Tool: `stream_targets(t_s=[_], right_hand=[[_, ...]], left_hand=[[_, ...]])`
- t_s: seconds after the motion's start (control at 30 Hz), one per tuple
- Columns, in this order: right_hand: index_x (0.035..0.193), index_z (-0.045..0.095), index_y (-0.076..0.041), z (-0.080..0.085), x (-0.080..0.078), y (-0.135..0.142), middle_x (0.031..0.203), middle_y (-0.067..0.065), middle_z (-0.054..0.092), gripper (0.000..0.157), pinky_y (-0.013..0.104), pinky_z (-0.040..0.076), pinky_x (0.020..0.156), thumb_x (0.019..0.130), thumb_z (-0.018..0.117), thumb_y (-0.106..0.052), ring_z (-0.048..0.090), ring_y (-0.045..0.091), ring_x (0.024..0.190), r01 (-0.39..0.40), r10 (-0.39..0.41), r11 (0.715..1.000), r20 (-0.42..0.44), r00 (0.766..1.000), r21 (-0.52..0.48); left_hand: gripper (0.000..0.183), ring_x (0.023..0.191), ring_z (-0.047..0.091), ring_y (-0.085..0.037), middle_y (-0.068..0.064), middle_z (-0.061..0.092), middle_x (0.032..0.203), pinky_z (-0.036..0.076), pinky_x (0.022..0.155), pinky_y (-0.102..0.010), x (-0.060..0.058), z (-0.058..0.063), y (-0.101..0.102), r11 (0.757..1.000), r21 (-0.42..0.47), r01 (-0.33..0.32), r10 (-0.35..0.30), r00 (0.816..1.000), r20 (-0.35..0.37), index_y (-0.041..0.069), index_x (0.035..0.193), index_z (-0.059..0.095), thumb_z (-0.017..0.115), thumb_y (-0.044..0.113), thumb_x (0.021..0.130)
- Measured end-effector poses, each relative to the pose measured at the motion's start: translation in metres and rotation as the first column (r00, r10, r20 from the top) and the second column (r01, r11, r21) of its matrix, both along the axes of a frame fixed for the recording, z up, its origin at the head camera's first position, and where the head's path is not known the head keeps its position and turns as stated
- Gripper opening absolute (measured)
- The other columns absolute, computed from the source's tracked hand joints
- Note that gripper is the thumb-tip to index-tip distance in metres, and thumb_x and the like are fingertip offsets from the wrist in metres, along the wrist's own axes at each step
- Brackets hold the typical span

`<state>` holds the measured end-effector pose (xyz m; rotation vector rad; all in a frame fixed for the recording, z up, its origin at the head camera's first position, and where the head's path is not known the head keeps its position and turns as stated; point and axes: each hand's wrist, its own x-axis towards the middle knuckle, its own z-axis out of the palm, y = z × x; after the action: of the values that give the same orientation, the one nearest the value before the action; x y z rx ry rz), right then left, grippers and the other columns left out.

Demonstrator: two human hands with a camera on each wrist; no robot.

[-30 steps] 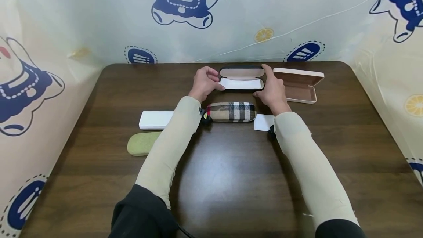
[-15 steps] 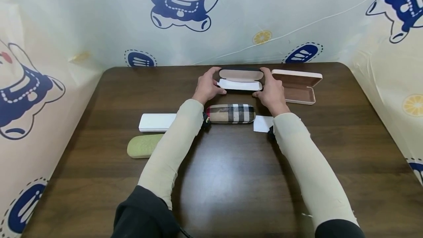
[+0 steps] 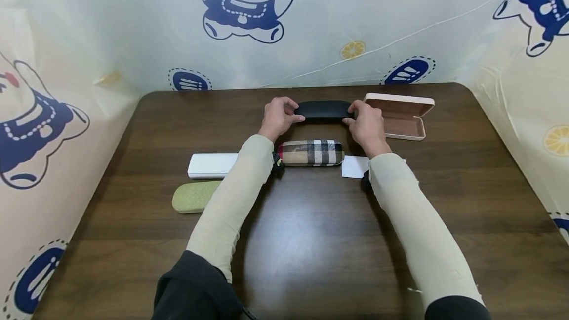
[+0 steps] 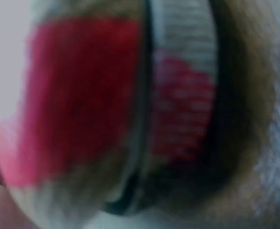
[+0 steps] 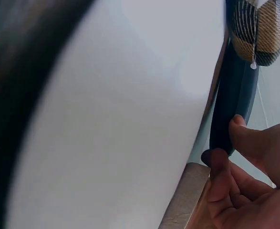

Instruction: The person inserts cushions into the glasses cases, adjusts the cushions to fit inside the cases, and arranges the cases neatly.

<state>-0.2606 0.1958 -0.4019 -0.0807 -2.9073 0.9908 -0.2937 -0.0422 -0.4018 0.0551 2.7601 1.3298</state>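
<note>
A black glasses case (image 3: 322, 111) lies near the table's far edge with its lid closed. My left hand (image 3: 276, 117) holds its left end, thumb in front and fingers behind. At the right end, my right hand (image 3: 368, 125) grips the case between thumb and fingers; the right wrist view shows this hand (image 5: 259, 176) on the end of the dark case (image 5: 235, 95). Just in front lies a plaid glasses case (image 3: 311, 153). Its red-striped end (image 4: 82, 95) fills the blurred left wrist view, which hides the left fingers.
To the right stands an open case (image 3: 402, 125) with a brown lining. A white card (image 3: 354, 166) lies beside the plaid case, near the right wrist. On the left, a white case (image 3: 212, 165) and a green case (image 3: 195, 196) are partly covered by the left forearm.
The black glasses case stood open with a white piece inside; now its lid is down and the white piece is out of sight. Both hands stay at its ends.
</note>
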Motion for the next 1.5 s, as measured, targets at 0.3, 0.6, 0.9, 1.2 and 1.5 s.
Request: stream_targets(t_s=[0.3,0.6,0.9,1.2,1.5], right_hand=[[0.118,0.064,-0.006,0.005,0.001,0.004,0.11,0.021,0.065,0.028,0.051,0.049,0.084,0.094,0.073,-0.018,0.058,0.037,0.093,-0.008,0.007,0.999,0.027,1.0,0.045],[0.125,0.066,-0.003,0.014,0.007,0.011,0.104,0.018,0.068,0.035,0.047,0.051,0.079,0.094,0.073,-0.019,0.06,0.033,0.095,-0.049,0.05,0.998,0.025,0.998,-0.044],[0.118,0.072,-0.005,0.027,0.023,0.031,0.102,0.014,0.071,0.031,0.044,0.05,0.079,0.094,0.074,-0.023,0.063,0.028,0.093,-0.077,0.079,0.99,0.012,0.997,-0.116],[0.11,0.075,-0.003,0.028,0.042,0.05,0.096,0.014,0.074,0.027,0.041,0.049,0.073,0.092,0.076,-0.023,0.068,0.026,0.087,-0.1,0.096,0.99,-0.044,0.994,-0.099],[0.114,0.073,-0.002,0.034,0.071,0.07,0.097,0.014,0.073,0.031,0.034,0.051,0.069,0.092,0.076,-0.024,0.067,0.026,0.087,-0.069,0.071,0.99,0.011,0.997,-0.123]], left_hand=[[0.031,0.094,0.06,-0.022,-0.007,0.066,0.1,0.051,0.086,-0.038,0.0,0.003,0.004,1.0,-0.023,0.018,-0.018,1.0,0.008,0.01,0.112,0.071,0.084,0.018,0.084],[0.035,0.094,0.062,-0.021,-0.006,0.069,0.1,0.051,0.083,-0.038,0.007,0.023,0.006,0.997,-0.08,-0.022,0.02,0.999,-0.026,0.007,0.112,0.071,0.086,0.015,0.082],[0.034,0.086,0.063,-0.017,-0.003,0.069,0.092,0.053,0.078,-0.034,0.027,0.037,0.023,0.994,0.007,0.106,-0.106,0.994,0.032,0.003,0.109,0.074,0.087,0.017,0.081],[0.03,0.086,0.065,-0.012,0.0,0.071,0.091,0.052,0.08,-0.03,0.042,0.046,0.052,0.964,-0.073,0.257,-0.254,0.966,0.046,0.007,0.103,0.075,0.089,0.019,0.079],[0.034,0.088,0.062,-0.013,0.001,0.071,0.09,0.051,0.083,-0.03,0.058,0.051,0.079,0.883,-0.205,0.422,-0.419,0.906,0.06,0.005,0.108,0.077,0.088,0.021,0.08]])
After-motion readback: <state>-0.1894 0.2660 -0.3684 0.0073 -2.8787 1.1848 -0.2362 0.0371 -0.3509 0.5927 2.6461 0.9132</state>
